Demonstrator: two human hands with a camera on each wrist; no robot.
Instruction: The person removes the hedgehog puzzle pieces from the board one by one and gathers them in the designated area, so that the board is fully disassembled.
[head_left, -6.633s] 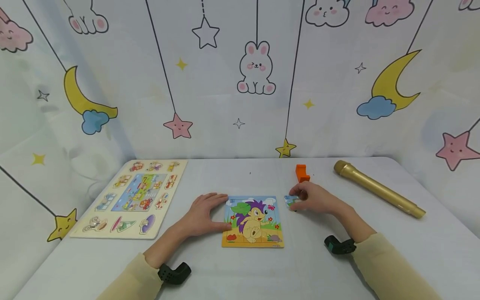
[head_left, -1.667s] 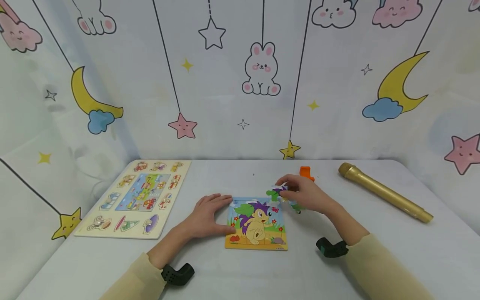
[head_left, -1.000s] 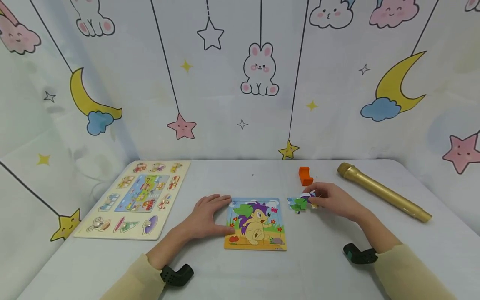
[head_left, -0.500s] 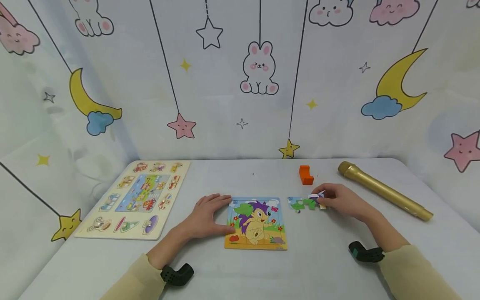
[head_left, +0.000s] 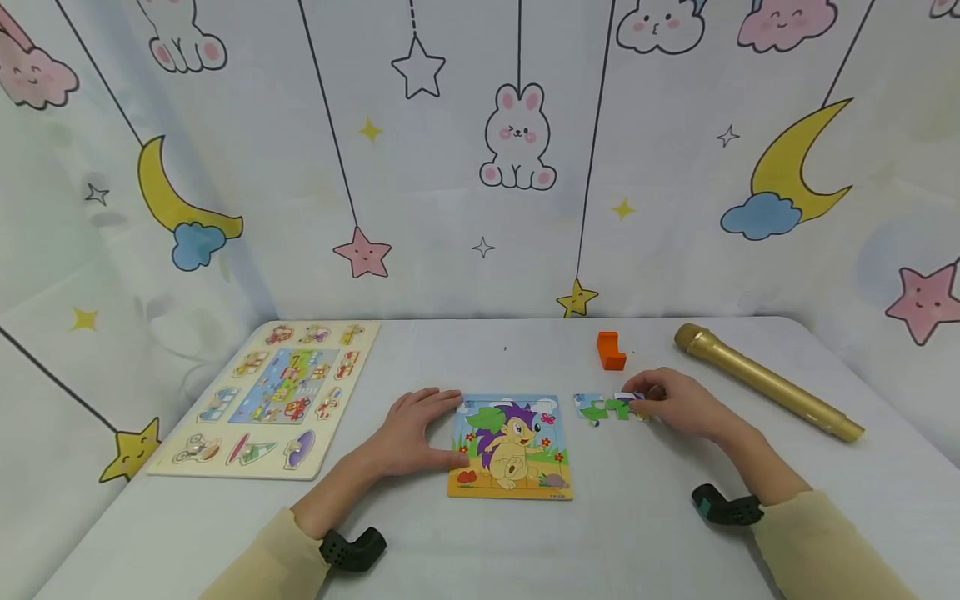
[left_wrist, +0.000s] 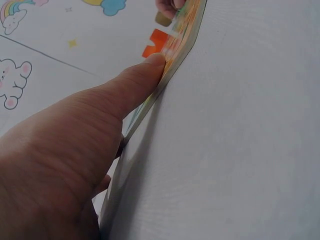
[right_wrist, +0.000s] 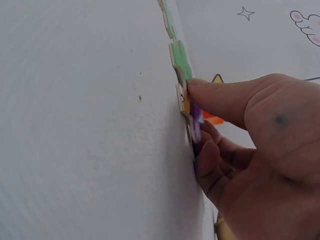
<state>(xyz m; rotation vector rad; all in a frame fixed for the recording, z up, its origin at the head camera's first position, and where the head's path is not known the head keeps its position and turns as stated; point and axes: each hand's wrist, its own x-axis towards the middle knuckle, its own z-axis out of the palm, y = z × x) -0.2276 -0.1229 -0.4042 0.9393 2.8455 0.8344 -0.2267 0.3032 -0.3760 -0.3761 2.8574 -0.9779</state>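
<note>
My left hand (head_left: pixel 397 446) rests at the left edge of a square hedgehog picture puzzle board (head_left: pixel 510 454), fingers extended. Its thumb (left_wrist: pixel 142 77) presses on the board's edge in the left wrist view. To the right of that board, several small blue-and-green jigsaw pieces (head_left: pixel 594 410) lie in a row on the table. At the right end of the row my right hand (head_left: pixel 686 406) pinches a purple jigsaw piece (right_wrist: pixel 196 112) between thumb and fingers. In the right wrist view the purple piece meets a green jigsaw piece (right_wrist: pixel 181 57); whether they interlock is hard to tell.
A large cream wooden puzzle board (head_left: pixel 225 472) with vehicle pictures lies at the left. An orange block (head_left: pixel 611 354) stands behind the jigsaw pieces. A gold microphone (head_left: pixel 768 383) lies slantwise at the right. Behind the white table (head_left: pixel 480 550) hangs a printed cloth (head_left: pixel 435 167).
My right hand brought the purple piece from above the hedgehog board rightward to the row's end, and has shifted only slightly in the last half second. The left hand has stayed put.
</note>
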